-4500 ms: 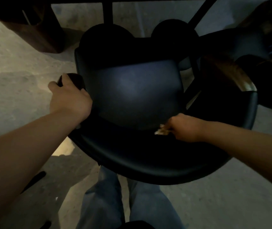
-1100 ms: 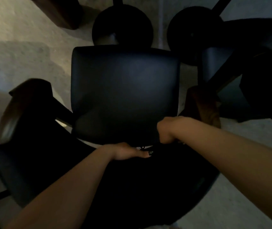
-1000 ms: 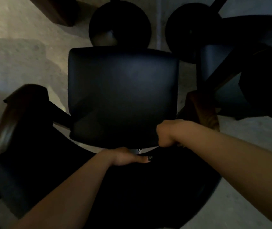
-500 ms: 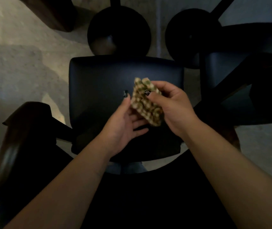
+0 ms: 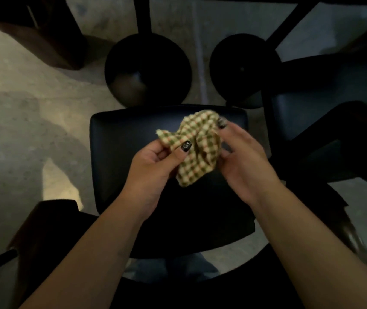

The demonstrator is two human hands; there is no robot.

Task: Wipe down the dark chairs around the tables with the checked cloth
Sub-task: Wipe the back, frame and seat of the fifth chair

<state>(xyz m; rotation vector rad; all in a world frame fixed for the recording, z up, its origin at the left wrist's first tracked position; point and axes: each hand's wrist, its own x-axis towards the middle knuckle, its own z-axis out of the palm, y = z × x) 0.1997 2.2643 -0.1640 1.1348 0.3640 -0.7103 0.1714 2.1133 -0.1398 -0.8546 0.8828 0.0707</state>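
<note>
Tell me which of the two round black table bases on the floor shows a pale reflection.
The left round base, beyond the chair seat: a pale sheen lies on its lower left part. The right round base stays almost uniformly dark.

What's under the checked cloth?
The dark chair seat lies below the checked cloth, held up by both hands. The seat patch directly beneath is hidden.

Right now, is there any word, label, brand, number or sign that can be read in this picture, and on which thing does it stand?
None: no readable text shows anywhere.
The checked cloth, held in the left hand and the right hand, shows only its pattern.
The dark chair, the round bases and the floor carry no visible label; the view is dim.
The painted nails bear small pale marks, too small to read.
</note>
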